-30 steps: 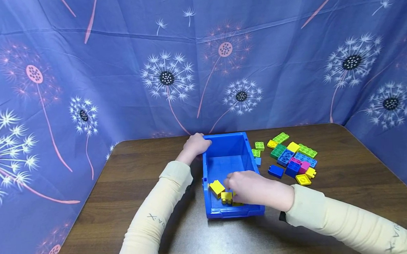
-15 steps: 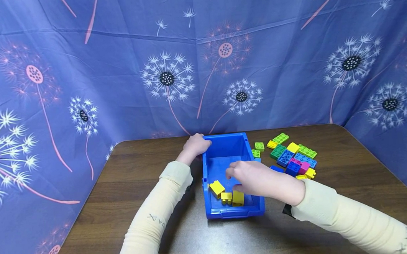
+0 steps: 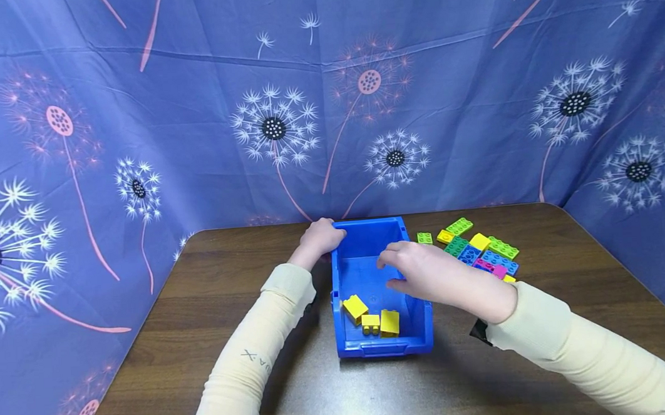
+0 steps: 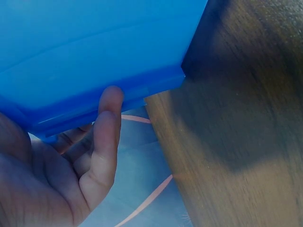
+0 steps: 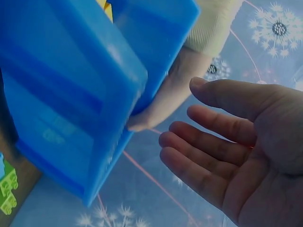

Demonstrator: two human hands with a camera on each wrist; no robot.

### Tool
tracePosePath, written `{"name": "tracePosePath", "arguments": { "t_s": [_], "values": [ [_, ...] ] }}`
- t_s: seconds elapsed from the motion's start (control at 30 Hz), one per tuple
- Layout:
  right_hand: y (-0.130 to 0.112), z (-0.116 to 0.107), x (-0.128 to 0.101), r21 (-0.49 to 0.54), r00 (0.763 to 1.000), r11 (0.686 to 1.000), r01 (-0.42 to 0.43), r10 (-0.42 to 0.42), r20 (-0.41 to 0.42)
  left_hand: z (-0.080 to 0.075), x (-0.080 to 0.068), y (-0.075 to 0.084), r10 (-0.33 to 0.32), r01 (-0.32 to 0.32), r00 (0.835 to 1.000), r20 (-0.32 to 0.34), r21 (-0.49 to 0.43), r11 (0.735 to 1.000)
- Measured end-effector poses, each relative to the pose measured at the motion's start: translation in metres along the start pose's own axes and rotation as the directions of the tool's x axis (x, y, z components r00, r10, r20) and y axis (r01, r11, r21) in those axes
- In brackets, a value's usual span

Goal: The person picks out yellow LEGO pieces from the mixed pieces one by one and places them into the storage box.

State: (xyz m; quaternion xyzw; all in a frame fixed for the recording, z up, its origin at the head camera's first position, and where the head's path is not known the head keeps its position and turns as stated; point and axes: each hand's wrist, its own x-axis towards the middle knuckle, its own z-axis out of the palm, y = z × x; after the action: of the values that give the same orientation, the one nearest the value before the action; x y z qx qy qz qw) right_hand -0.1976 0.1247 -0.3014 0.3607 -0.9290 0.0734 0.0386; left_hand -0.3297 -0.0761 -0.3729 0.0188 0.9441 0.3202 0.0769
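Observation:
A blue plastic bin [image 3: 384,350] stands on the wooden table. Near its low front lie a tilted yellow toy brick [image 3: 355,308], a small yellow brick [image 3: 370,323] and a yellow block [image 3: 390,323]. My left hand [image 3: 321,236] grips the bin's far left corner; in the left wrist view its fingers [image 4: 111,99] curl round the edge of the bin. Over the bin's right side hovers my right hand [image 3: 426,268], palm bare and fingers relaxed in the right wrist view. It holds nothing and partly hides the right wall.
Right of the bin lies a loose pile of bricks, with lime [image 3: 502,247], dark green [image 3: 455,246], blue [image 3: 499,262], pink [image 3: 499,271] and yellow [image 3: 480,242] ones. A patterned blue cloth [image 3: 211,145] hangs behind the table [image 3: 239,256].
My right hand has let go of the yellow block at the bin's front right and risen back and to the right. The left hand stays at the bin's corner.

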Motion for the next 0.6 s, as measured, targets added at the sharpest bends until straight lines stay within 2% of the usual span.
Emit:
{"name": "tracePosePath", "arguments": {
  "t_s": [0.43, 0.6],
  "values": [
    [0.026, -0.011, -0.003, 0.008, 0.988, 0.999, -0.032, 0.033, -0.154, -0.001, 0.000, 0.001, -0.014, 0.014, 1.000, 0.016, -0.003, 1.000],
    [0.037, -0.011, -0.003, 0.021, 0.979, 0.999, -0.043, 0.046, -0.200, 0.000, 0.001, -0.001, 0.002, -0.002, 1.000, 0.003, -0.003, 1.000]
  ]
}}
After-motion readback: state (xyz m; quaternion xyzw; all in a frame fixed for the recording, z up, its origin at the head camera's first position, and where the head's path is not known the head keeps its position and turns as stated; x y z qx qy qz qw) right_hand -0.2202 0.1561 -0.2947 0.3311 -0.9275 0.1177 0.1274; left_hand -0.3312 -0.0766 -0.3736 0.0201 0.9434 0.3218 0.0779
